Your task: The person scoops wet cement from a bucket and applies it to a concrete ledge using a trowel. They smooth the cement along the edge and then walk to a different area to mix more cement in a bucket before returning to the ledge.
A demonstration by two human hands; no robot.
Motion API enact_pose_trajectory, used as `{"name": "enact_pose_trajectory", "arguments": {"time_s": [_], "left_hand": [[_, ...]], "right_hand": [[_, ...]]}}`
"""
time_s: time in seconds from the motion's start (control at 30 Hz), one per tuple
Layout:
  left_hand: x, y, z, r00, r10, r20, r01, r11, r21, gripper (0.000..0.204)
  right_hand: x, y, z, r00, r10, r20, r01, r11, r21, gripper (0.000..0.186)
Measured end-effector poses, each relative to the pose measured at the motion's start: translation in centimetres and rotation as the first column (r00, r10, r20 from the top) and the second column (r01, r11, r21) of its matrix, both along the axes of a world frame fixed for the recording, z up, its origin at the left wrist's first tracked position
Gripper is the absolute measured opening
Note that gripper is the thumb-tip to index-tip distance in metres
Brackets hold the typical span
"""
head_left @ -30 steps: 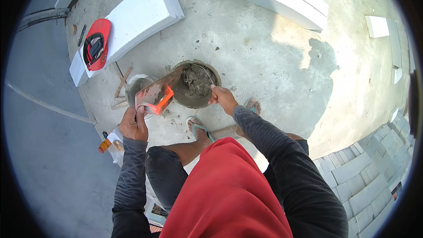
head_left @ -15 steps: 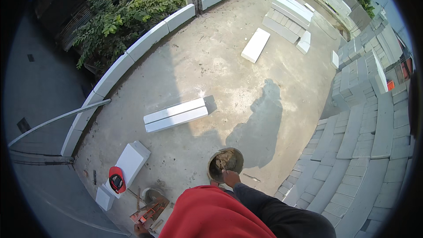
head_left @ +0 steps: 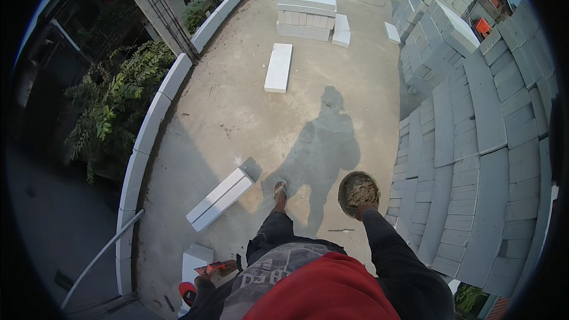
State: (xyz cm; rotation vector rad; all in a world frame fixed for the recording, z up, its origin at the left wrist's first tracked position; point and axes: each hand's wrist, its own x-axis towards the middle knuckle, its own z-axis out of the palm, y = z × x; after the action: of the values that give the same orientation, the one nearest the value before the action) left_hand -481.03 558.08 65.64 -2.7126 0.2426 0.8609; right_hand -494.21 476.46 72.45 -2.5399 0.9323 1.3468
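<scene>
My right hand [head_left: 366, 208] is closed at the near rim of a dark round bucket [head_left: 342, 201] holding lumpy grey-brown mortar [head_left: 360, 189]. At lower left, my left hand [head_left: 205, 280] grips an orange-red tool [head_left: 218, 268] whose exact kind I cannot make out. Beside that hand, a white block [head_left: 197, 255] lies on the floor, with a red and black cap [head_left: 187, 292] nearby. My sandalled foot [head_left: 280, 189] is on the concrete, to the right of two long white blocks [head_left: 219, 198] lying side by side.
Tall stacks of grey-white blocks [head_left: 462, 166] line the right side. A low block wall [head_left: 148, 121] curves along the left edge, with a concrete post [head_left: 155, 9] beside it. Farther ahead lie a single white block [head_left: 278, 68] and a block pile [head_left: 306, 15]. A thin stick [head_left: 341, 230] lies near the bucket.
The bucket has moved to the right along the floor area with my right hand, past the thin stick. My left hand has come up with the orange-red tool. The view has turned, and a foot has stepped forward.
</scene>
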Motion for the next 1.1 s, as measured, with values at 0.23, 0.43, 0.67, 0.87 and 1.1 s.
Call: {"name": "enact_pose_trajectory", "arguments": {"time_s": [0.23,0.43,0.67,0.87,1.1], "left_hand": [[31.5,-18.6,-8.8,0.880,0.438,-0.186,-0.474,0.837,-0.273,0.040],[52.3,-50.5,-5.2,0.854,0.454,-0.254,-0.517,0.693,-0.502,0.044],[68.6,-79.5,-5.6,0.999,0.016,-0.044,-0.030,0.938,-0.346,0.046],[71.2,-95.9,-7.4,0.996,-0.007,-0.092,0.005,1.000,-0.025,0.059],[80.6,-121.3,-3.9,0.997,0.075,-0.036,-0.079,0.987,-0.138,0.047]], "right_hand": [[-2.7,-2.1,-3.4,0.969,-0.232,-0.082,0.245,0.939,0.241,0.054],[-2.7,-1.2,-5.0,0.887,-0.417,-0.200,0.462,0.811,0.359,0.057],[8.5,-10.9,-9.2,0.671,-0.737,-0.082,0.701,0.595,0.393,0.054],[18.5,-27.6,-8.5,0.388,-0.921,0.032,0.840,0.367,0.400,0.053],[25.3,-44.5,-5.5,0.151,-0.974,0.171,0.869,0.213,0.447,0.052]]}}
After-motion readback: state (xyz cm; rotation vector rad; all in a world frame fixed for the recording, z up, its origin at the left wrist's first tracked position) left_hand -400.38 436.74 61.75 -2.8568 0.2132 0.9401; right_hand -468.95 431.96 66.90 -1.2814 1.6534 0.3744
